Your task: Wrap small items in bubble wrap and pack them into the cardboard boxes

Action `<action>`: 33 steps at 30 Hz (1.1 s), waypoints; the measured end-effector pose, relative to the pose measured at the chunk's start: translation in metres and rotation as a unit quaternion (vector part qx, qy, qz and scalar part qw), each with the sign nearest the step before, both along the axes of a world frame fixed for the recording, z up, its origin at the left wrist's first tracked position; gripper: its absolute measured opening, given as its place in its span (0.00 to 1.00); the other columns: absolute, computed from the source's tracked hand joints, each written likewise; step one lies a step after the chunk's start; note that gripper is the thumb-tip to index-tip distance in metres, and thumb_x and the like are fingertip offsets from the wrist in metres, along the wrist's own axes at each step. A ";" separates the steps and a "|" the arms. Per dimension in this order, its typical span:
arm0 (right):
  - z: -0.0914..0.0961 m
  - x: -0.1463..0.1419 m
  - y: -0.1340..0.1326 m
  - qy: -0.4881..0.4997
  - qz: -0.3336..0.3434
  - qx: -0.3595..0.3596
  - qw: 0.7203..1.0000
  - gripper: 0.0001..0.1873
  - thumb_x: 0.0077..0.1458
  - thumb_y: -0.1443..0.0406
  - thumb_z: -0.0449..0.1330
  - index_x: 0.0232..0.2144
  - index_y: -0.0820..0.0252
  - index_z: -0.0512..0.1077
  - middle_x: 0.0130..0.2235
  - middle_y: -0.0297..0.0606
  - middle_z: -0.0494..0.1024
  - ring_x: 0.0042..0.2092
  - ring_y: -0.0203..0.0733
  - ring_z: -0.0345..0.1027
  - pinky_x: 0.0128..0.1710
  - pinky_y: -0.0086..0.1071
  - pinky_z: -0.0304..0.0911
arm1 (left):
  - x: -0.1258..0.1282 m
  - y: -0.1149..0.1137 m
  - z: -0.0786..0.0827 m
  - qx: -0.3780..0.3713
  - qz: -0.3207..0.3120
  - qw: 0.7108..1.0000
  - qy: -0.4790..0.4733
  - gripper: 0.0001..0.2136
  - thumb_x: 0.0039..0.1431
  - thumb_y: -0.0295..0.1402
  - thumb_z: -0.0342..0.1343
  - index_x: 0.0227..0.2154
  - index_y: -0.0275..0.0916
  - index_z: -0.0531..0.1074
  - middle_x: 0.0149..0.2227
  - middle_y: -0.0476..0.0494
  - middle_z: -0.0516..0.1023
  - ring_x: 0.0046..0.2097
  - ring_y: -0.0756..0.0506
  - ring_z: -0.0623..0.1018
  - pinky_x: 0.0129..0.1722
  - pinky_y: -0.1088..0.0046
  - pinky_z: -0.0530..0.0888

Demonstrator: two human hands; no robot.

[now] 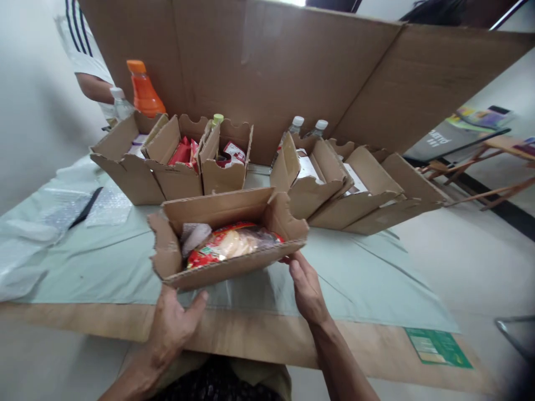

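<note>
An open cardboard box [234, 267] is lifted at the table's near edge, tilted toward me. Inside lie a red and yellow snack packet [228, 245] and a grey wrapped item [194, 235]. My left hand [171, 326] cups the box's lower left corner from beneath, thumb spread out. My right hand [306, 287] touches the box's right front corner with its fingertips, fingers held together.
Several more open cardboard boxes [184, 161] with packets and bottles stand in a row behind, before a large cardboard sheet [292, 72]. An orange bottle [143, 89] stands at the back left. Another person's arm [94, 86] shows there. Plastic wrap [29, 239] lies left.
</note>
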State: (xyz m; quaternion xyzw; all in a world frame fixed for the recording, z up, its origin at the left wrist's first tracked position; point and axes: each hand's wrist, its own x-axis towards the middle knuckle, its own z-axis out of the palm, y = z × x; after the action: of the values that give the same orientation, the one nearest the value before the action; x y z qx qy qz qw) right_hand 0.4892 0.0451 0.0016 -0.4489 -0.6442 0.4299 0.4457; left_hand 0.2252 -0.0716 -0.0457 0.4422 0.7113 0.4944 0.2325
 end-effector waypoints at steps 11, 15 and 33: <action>-0.004 -0.005 0.051 0.027 -0.096 0.064 0.993 0.33 0.65 0.44 0.55 0.64 0.54 0.67 0.64 0.46 0.75 0.65 0.51 0.68 0.68 0.52 0.60 | 0.059 -0.025 0.017 0.065 -0.152 0.986 0.004 0.45 0.62 0.30 0.60 0.76 0.48 0.42 0.77 0.32 0.50 0.75 0.29 0.59 0.69 0.41 0.68; -0.005 -0.032 0.087 0.022 -0.095 0.081 0.992 0.43 0.65 0.38 0.49 0.70 0.58 0.60 0.72 0.49 0.63 0.73 0.53 0.55 0.74 0.52 0.48 | 0.069 -0.020 0.017 0.061 -0.193 0.979 0.007 0.46 0.61 0.27 0.58 0.77 0.52 0.40 0.79 0.37 0.43 0.77 0.29 0.51 0.69 0.40 0.66; -0.034 -0.036 0.103 0.054 -0.068 0.106 0.991 0.34 0.66 0.40 0.51 0.63 0.50 0.72 0.67 0.40 0.73 0.68 0.51 0.64 0.72 0.50 0.54 | 0.100 -0.008 0.005 0.035 -0.218 0.975 -0.028 0.42 0.62 0.25 0.56 0.75 0.57 0.46 0.80 0.42 0.28 0.77 0.27 0.53 0.71 0.37 0.61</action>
State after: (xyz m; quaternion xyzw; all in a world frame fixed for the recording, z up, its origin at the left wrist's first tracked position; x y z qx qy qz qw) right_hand 0.4532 0.1479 -0.0323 -0.4179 -0.6291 0.3511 0.5534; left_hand 0.3249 -0.0799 -0.0408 0.5807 0.5727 0.4689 0.3391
